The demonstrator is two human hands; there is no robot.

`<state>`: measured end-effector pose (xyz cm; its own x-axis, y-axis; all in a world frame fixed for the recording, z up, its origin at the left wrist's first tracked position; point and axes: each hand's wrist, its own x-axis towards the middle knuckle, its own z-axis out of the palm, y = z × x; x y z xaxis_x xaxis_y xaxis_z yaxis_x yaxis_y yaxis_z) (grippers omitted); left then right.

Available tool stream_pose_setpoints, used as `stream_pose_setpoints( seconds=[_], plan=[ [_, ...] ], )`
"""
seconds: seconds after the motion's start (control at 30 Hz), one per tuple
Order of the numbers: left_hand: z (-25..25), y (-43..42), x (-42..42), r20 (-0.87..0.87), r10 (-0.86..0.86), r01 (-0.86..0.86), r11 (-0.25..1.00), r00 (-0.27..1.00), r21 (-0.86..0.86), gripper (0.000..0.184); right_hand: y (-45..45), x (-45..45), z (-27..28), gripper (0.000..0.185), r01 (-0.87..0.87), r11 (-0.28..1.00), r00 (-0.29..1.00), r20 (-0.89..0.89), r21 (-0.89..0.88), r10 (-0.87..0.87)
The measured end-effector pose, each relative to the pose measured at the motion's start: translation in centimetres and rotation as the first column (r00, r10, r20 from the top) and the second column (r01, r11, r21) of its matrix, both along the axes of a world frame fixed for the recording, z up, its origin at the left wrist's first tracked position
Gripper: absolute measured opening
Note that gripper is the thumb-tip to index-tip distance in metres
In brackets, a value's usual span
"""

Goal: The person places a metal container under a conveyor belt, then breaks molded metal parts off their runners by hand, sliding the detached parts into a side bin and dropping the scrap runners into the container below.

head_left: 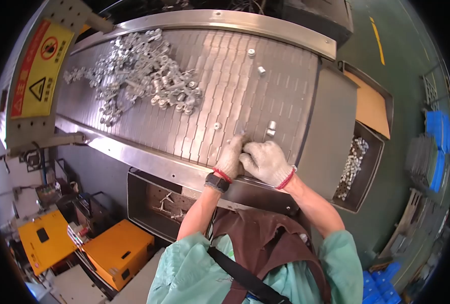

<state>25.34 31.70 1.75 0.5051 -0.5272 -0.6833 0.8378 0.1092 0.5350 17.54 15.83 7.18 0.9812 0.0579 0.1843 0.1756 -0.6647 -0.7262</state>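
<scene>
Silvery parts [272,125], short and cylindrical, shiny metal, lie on the slatted metal belt [230,81] just beyond your right hand [266,160]. That pair points away from you, long axes across the belt. Loose part [217,125] near your left hand [231,156] shows a round, holed end. Knit-gloved hands together at the near rail; can't tell finger closure or what's gripped. Jumbled pile [144,73] sits left.
</scene>
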Motion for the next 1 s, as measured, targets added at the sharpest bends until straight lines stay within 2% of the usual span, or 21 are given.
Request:
stream_pose_setpoints(
  seconds=[0.03,0.07,0.13,0.17,0.23,0.3,0.33,0.37,0.4,0.43,0.47,0.5,0.53,0.57,0.63,0.7,0.77,0.8,0.87,0.97,1.0],
  plan=[
    [-0.6,1.2,0.2,-0.19,-0.081,0.041,0.977,0.978,-0.207,0.041,0.2,-0.1,0.0,0.023,-0.025,1.0,1.0,0.001,0.007,0.025],
    [-1.3,2.1,0.5,-0.346,-0.199,0.041,0.91,0.917,-0.414,0.04,1.3,-0.8,0.2,0.033,0.233,0.864,0.972,-0.112,0.447,-0.205],
    [0.6,1.3,0.1,-0.265,0.101,-0.14,0.981,0.959,-0.132,0.046,0.6,-0.4,0.4,0.039,0.462,0.693,0.874,-0.418,0.554,-0.248],
    [2.3,2.0,0.2,-0.267,0.089,-0.126,0.984,0.96,-0.123,0.049,-0.2,-0.3,0.3,0.042,0.577,0.593,0.792,-0.563,0.562,-0.236],
    [5.3,3.3,0.2,-0.17,0.195,-0.193,0.981,0.966,0.026,0.047,-1.0,-0.1,-0.5,0.045,0.417,0.876,0.901,-0.235,0.242,-0.364],
    [4.4,7.6,0.1,-0.059,0.228,-0.228,0.974,0.972,0.004,0.045,-1.1,-0.2,0.8,0.049,0.323,0.922,0.943,0.149,-0.215,-0.296],
    [5.7,10.0,0.5,-0.125,0.315,-0.307,0.948,0.941,0.082,0.044,-1.0,-0.5,1.3,0.055,0.328,0.915,0.942,0.151,-0.235,-0.299],
    [6.2,13.3,0.3,-0.088,0.404,-0.404,0.915,0.91,0.023,0.043,-0.7,-0.4,1.6,0.054,0.348,0.92,0.933,0.159,-0.178,-0.322],
    [5.0,16.8,-0.3,0.152,0.52,-0.54,0.829,0.84,0.148,0.043,-0.4,-0.4,1.7,0.054,0.367,0.922,0.924,0.165,-0.119,-0.346],
    [6.9,18.6,-0.2,0.208,0.608,-0.641,0.706,0.766,0.301,0.051,0.0,-0.3,1.7,0.054,0.386,0.921,0.913,0.169,-0.059,-0.372],
    [5.8,23.8,-0.9,0.223,0.594,-0.63,0.761,0.773,0.156,0.052,0.5,-0.4,1.3,0.054,0.357,0.933,0.927,0.108,0.04,-0.36],
    [8.3,24.3,-1.6,0.307,0.628,-0.699,0.66,0.715,0.277,0.042,1.3,-0.2,1.1,0.055,0.371,0.9,0.929,-0.086,0.23,-0.36],
    [5.0,28.9,-2.0,0.416,0.627,-0.751,0.579,0.659,0.317,0.04,2.4,0.1,0.9,0.056,0.404,0.821,0.91,-0.272,0.404,-0.314],
    [3.7,32.8,-3.5,0.429,0.58,-0.721,0.564,0.693,0.403,0.035,3.2,0.5,0.8,0.057,0.453,0.703,0.873,-0.435,0.549,-0.223],
    [1.9,38.4,-7.2,0.357,0.319,-0.477,0.53,0.878,0.701,0.047,4.0,1.5,0.7,0.067,0.387,0.786,0.864,-0.487,0.482,-0.127],
    [2.3,39.6,-9.8,0.12,-0.46,-0.146,-0.021,0.88,0.989,0.07,4.9,2.6,0.9,0.07,0.338,0.865,0.849,-0.516,0.372,-0.11],
    [4.2,40.0,-9.6,-0.058,-0.338,0.057,-0.011,0.939,0.998,0.086,5.9,3.7,1.4,0.074,0.303,0.853,0.869,-0.491,0.425,-0.064],
    [5.2,38.7,-8.8,0.001,-0.353,-0.026,-0.065,0.936,0.998,0.081,6.3,4.4,1.7,0.075,0.279,0.846,0.877,-0.479,0.454,-0.033],
    [5.4,37.3,-6.4,0.315,-0.293,-0.271,0.182,0.903,0.945,0.063,6.8,6.3,1.6,0.083,0.179,0.817,0.899,-0.429,0.548,0.091],
    [6.5,32.1,-0.1,0.702,-0.398,-0.56,0.423,0.591,0.712,0.06,8.3,9.3,2.2,0.091,0.434,0.441,0.78,-0.572,0.786,0.253],
    [9.8,27.3,2.0,0.691,-0.27,-0.516,0.498,0.671,0.697,0.059,8.8,9.8,0.2,0.096,0.494,0.388,0.78,-0.594,0.778,0.199]
  ],
)
